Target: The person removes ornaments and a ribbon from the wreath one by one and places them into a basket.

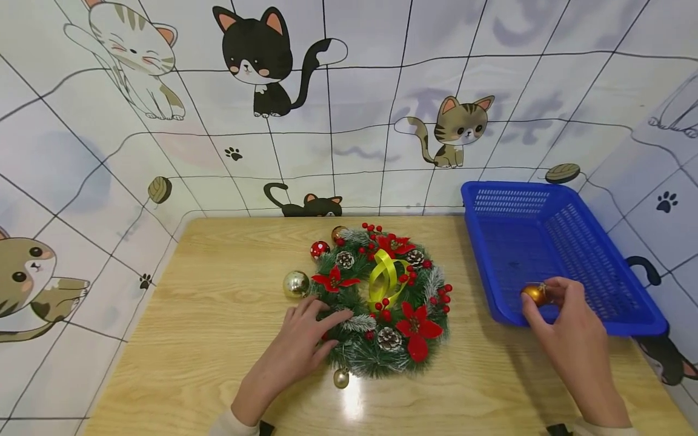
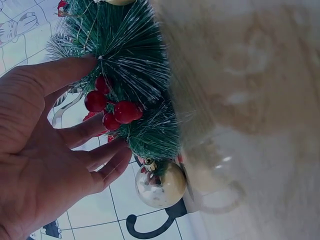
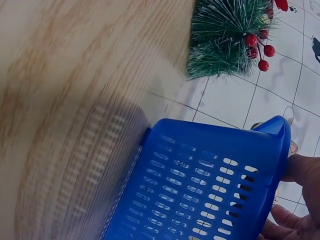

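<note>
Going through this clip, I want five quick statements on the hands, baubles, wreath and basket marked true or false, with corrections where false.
1. The right hand pinches a gold bauble. True.
2. The left hand grips the rim of the blue basket. False: it touches the wreath.
3. In the head view, a white-spotted red bauble lies at the wreath's upper left. True.
4. The yellow ribbon hangs over the basket's side. False: it is in the middle of the wreath.
5. The wreath's flowers are white. False: they are red.
</note>
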`<state>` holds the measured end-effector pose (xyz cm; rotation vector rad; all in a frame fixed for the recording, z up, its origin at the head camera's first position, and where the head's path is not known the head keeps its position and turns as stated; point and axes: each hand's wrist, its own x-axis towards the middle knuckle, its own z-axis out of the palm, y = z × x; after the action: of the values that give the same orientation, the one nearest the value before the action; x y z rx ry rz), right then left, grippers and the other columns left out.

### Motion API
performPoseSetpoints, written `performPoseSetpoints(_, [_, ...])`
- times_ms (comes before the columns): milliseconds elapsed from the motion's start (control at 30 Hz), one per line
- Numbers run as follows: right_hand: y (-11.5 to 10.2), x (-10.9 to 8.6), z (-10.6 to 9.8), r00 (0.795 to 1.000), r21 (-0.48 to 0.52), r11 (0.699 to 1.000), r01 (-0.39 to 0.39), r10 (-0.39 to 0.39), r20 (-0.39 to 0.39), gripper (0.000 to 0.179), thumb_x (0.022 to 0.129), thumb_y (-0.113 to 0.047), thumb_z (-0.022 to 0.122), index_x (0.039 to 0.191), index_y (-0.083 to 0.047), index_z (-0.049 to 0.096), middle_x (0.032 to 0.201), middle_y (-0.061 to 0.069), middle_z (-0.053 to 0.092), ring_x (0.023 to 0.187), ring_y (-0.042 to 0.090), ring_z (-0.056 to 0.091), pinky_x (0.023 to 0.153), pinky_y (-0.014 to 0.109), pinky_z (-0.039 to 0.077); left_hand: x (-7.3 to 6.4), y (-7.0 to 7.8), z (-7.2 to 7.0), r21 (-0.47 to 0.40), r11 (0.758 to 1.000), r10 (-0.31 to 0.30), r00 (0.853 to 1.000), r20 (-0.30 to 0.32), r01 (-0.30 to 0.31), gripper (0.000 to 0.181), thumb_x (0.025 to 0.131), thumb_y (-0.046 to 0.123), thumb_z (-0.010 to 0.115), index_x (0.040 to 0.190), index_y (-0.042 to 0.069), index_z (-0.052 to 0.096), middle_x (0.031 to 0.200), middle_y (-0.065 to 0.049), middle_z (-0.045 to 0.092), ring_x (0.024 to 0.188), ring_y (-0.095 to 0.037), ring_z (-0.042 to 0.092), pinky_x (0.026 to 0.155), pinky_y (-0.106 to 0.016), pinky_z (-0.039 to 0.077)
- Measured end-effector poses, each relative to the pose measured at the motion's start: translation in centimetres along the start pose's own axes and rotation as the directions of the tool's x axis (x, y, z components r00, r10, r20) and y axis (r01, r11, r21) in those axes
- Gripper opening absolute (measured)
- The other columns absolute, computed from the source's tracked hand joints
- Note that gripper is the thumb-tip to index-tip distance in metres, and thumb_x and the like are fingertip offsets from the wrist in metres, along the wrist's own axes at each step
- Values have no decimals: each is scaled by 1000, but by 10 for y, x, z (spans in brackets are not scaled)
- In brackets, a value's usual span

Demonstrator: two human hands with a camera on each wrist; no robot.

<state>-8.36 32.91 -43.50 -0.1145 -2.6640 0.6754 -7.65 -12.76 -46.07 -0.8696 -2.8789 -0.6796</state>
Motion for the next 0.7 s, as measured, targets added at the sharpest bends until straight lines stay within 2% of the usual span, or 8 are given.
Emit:
performPoseSetpoints(100, [3, -1, -3, 1000, -7, 1000, -16, 16, -9, 53, 98, -18, 81, 134, 7, 51, 113, 36, 69, 84, 49, 68, 53, 41, 40, 2, 2, 4, 8, 1000, 19, 1000, -4, -19, 60, 92, 14, 90, 147, 27, 69, 128, -14, 65, 133, -44, 53, 93, -58, 47])
performPoseSetpoints(333, [2, 3, -2, 999, 17, 999, -36, 37, -12, 55, 100, -23, 81, 135, 7, 51, 115, 33, 70, 93, 50, 69, 66, 60, 49, 2, 4, 6, 62, 997, 42, 998, -52, -38, 60, 90, 17, 93, 144, 29, 71, 119, -13, 63, 117, -36, 58, 83, -51, 48])
performPoseSetpoints(500, [2, 7, 3, 999, 21, 1000, -7, 7, -38, 53, 98, -21, 84, 132, 5, 54, 109, 30, 72, 83, 47, 69, 60, 53, 46, -2, 6, 5, 80, 996, 37, 998, -54, -33, 61, 89, 19, 94, 145, 29, 71, 119, -14, 62, 115, -35, 59, 81, -48, 48])
performPoseSetpoints(567, [2, 8, 4, 999, 22, 1000, -6, 7, -43, 52, 98, -22, 84, 131, 6, 54, 107, 30, 72, 82, 47, 69, 60, 54, 47, -3, 6, 5, 87, 996, 37, 998, -56, -32, 61, 89, 19, 94, 145, 28, 71, 119, -14, 62, 116, -37, 60, 82, -49, 49])
performPoseSetpoints(600, [2, 8, 3, 999, 22, 1000, -9, 10, -46, 52, 98, -23, 83, 131, 6, 55, 106, 29, 72, 82, 47, 69, 63, 57, 48, -2, 6, 6, 88, 996, 38, 998, -57, -33, 61, 89, 20, 94, 145, 28, 71, 119, -14, 61, 116, -37, 60, 82, -50, 49])
performPoseSetpoints(700, [3, 6, 1, 999, 31, 999, -26, 27, -46, 52, 100, -24, 81, 131, 7, 54, 106, 31, 71, 90, 49, 69, 80, 68, 44, -1, 4, 8, 81, 996, 52, 997, -55, -48, 62, 90, 20, 93, 147, 29, 70, 121, -15, 61, 116, -38, 61, 83, -51, 51])
